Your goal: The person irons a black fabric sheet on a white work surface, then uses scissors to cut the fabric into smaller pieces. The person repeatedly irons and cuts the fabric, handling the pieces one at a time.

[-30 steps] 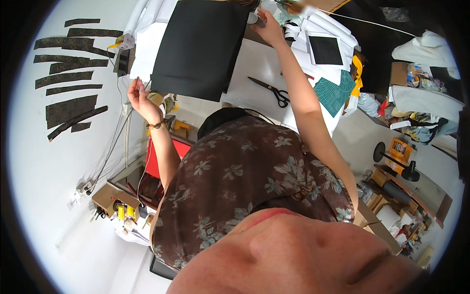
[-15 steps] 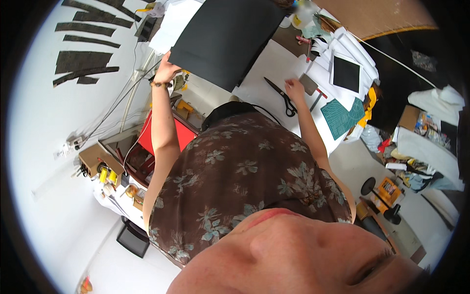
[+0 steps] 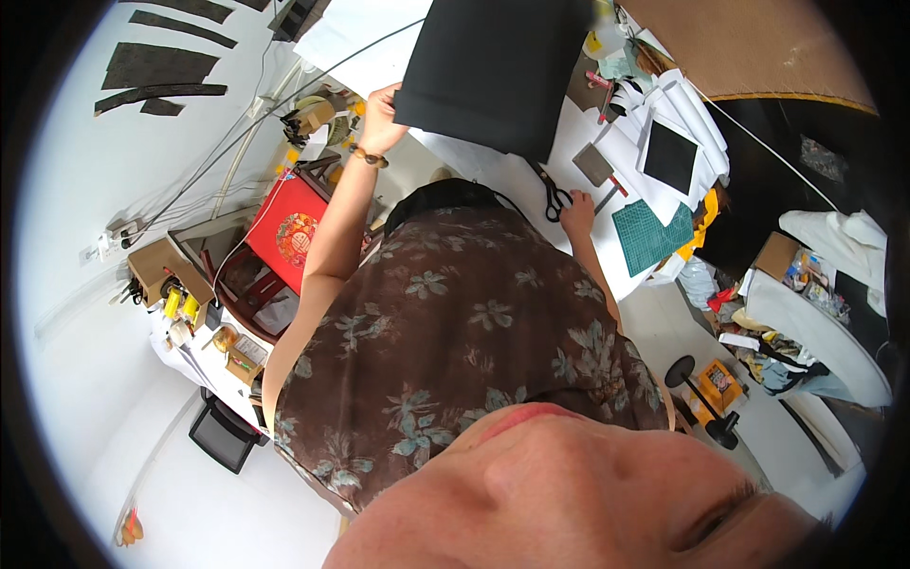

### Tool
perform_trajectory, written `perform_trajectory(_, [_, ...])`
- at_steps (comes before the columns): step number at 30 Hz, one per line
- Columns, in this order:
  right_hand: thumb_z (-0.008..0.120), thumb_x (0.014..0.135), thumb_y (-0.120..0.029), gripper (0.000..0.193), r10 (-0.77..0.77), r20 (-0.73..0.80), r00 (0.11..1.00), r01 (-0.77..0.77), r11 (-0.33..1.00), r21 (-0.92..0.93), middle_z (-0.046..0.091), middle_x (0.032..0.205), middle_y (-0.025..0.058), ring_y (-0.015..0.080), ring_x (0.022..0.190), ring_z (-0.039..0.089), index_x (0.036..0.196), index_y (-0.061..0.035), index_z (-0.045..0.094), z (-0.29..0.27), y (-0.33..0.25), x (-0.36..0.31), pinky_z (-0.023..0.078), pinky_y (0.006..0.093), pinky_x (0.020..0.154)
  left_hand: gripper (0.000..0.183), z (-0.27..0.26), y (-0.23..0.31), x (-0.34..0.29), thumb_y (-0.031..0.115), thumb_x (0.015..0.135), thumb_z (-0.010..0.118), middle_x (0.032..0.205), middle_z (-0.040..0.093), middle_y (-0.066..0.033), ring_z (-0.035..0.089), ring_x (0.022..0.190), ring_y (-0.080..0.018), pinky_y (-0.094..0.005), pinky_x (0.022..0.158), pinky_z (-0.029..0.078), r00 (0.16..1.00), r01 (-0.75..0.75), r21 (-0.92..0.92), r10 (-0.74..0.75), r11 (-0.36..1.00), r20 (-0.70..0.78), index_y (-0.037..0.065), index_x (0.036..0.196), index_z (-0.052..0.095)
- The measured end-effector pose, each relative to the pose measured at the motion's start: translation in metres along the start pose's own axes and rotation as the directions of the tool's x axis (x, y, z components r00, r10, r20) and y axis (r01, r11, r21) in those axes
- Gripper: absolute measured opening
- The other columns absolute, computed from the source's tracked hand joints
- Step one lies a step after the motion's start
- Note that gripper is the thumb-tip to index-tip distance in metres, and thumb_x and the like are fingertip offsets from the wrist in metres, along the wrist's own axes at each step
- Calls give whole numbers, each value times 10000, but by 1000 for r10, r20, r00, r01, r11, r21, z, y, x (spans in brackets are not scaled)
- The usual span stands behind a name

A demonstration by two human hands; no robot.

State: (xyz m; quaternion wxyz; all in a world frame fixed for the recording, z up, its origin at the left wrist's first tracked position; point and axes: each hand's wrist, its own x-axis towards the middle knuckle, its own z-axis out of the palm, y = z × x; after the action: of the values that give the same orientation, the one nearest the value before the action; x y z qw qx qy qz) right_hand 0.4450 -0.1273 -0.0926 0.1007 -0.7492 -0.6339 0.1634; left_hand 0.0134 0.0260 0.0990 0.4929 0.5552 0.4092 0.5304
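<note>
A large black sheet (image 3: 493,76) hangs over the white table at the top of the view. My left hand (image 3: 382,119) is closed on its lower left corner, pinching the edge. Below the sheet's right corner lies a pair of black scissors (image 3: 555,203), blade tips hidden by the sheet. My right hand (image 3: 577,218) is beside the scissors' handle loops, fingertips at their outer edge and slightly apart; no firm grip shows. Close to that hand lie a grey square-bladed tool (image 3: 593,164) with a red part and a green cutting mat (image 3: 654,237).
White papers and a framed black square (image 3: 670,155) cover the table's right side. At left stand a red chair (image 3: 289,223) and a cardboard box (image 3: 171,270). A dark cable (image 3: 322,76) crosses above the left forearm. A brown board (image 3: 758,47) fills the upper right.
My left hand has moved right and slightly up with the black sheet, whose corner now covers the scissors' tips. My right hand has come down to the scissors' handles. The whole view has shifted a little.
</note>
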Motion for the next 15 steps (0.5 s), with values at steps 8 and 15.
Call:
perform_trajectory(8, [617, 740, -130, 425, 70, 7, 997, -70, 997, -44, 560, 1118, 164, 372, 1065, 549, 1157, -57, 570, 10, -27, -20, 471, 493, 873, 159, 92, 9, -33, -8, 751, 754, 761, 687, 8, 568, 744, -28, -220, 679, 489, 970, -79, 195, 120, 978, -212, -10, 903, 708])
perform_trajectory(15, [687, 740, -190, 474, 189, -14, 982, -188, 980, 64, 602, 1086, 200, 377, 994, 614, 1135, 1, 509, 33, -22, -16, 520, 459, 848, 625, 104, 28, -24, 132, 603, 892, 1043, 542, -89, 538, 1015, -233, -348, 900, 428, 920, -305, 404, 377, 862, -109, 51, 1070, 483])
